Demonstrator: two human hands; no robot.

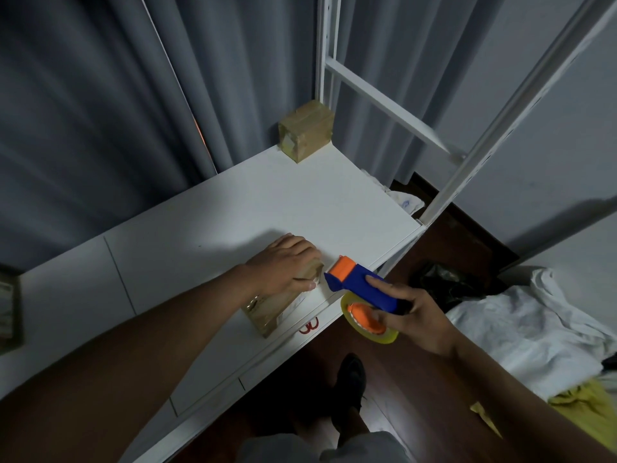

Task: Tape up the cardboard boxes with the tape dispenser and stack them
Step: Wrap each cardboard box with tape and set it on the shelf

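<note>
The left hand (283, 264) lies palm down on top of a cardboard box (267, 310), fingers curled over its far end and the thumb pressed against the side that faces the right edge of the table (207, 228). The box sits at the table's near edge, already shiny with tape along its sides. The right hand (412, 315) grips a blue and orange tape dispenser (359, 289) by its blue body, fingers wrapped round it, with the yellowish tape roll (369, 324) hanging beneath the palm. The dispenser's orange head points at the box and is just beside the left thumb; whether it touches the box cannot be told. It hangs over the table's near edge.

A second cardboard box (305, 133), wrapped in tape, stands in the far right corner of the table, against a white metal rack post (325, 61). Red scissors (309, 325) show just below the table's near edge. Grey curtains (100, 95) hang behind. On the dark floor to the right lie white cloth (521, 325) and yellow cloth (584, 409).
</note>
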